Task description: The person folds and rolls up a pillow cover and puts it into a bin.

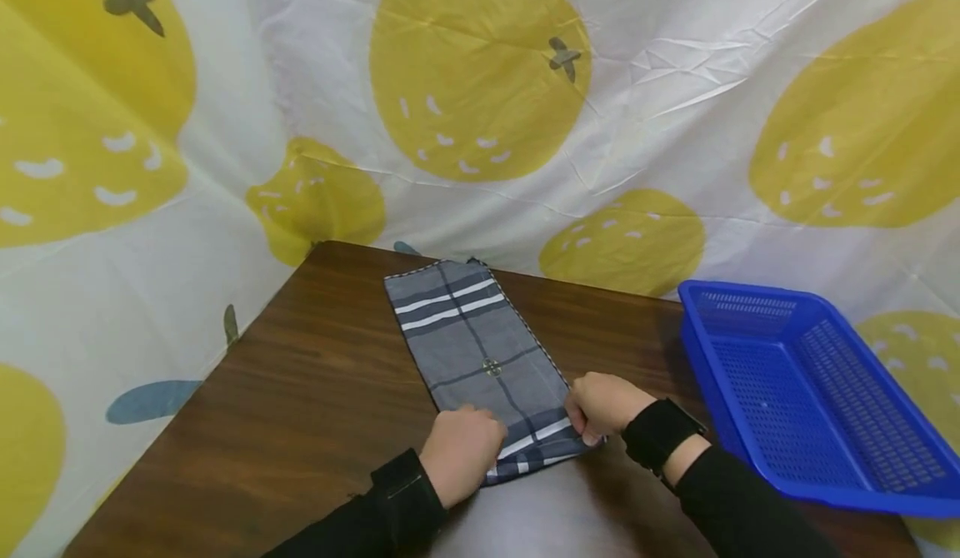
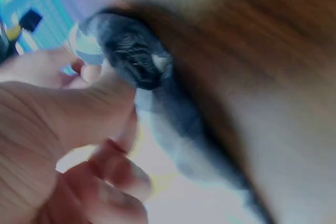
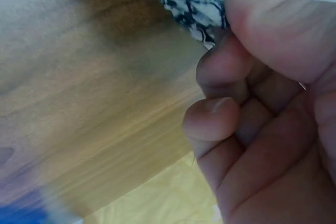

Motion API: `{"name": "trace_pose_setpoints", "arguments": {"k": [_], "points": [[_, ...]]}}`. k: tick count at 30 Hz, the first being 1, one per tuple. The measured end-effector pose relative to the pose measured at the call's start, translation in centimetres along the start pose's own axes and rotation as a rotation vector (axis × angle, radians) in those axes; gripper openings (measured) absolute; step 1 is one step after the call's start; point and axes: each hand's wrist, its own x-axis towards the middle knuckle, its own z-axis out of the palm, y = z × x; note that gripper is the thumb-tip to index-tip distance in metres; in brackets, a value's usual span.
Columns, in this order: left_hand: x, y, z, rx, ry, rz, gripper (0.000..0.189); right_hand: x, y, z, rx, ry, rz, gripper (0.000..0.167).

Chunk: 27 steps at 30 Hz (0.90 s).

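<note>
A grey plaid cloth (image 1: 480,350) with dark and white stripes lies as a long strip on the brown table, its near end turned up in a small fold. At the near left corner my left hand (image 1: 465,450) pinches the cloth; in the left wrist view the thumb (image 2: 105,98) presses on the bunched dark fabric (image 2: 136,51). My right hand (image 1: 603,408) pinches the near right corner, and the right wrist view shows the stitched, frayed edge (image 3: 191,3) between thumb and forefinger, the other fingers curled.
To the right stands a blue plastic basket (image 1: 723,391) with perforated walls, close to my right wrist. The wooden table (image 1: 322,366) ends at the back against a white curtain (image 1: 315,58) printed with yellow fruit.
</note>
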Motion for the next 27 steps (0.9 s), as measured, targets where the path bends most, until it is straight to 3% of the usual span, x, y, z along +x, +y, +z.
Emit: {"name": "trace_pose_setpoints", "arguments": {"k": [2,4,10,16,21,27], "points": [[-0.4,0.7,-0.2,0.065,0.036,0.085,0.016,-0.4,0.0,0.0,-0.006,0.031,-0.021,0.034],[-0.7,1.4,-0.4,0.112,0.032,0.137,0.014,-0.8,0.2,0.1,-0.02,0.075,-0.048,0.034],[-1.8,2.7,-1.2,0.198,-0.039,0.179,0.023,-2.8,0.6,2.0,-0.088,0.318,-0.184,0.029],[-2.1,2.7,-0.6,0.226,0.036,0.13,0.022,-4.7,1.0,4.4,-0.149,0.531,-0.314,0.017],[-2.1,2.5,-0.1,0.195,0.032,0.099,0.019,-4.7,1.6,5.5,-0.183,0.61,-0.385,0.03],[-2.0,2.4,0.0,0.153,0.034,0.083,0.019,-4.3,2.0,6.1,-0.294,0.661,-0.368,0.03]]}}
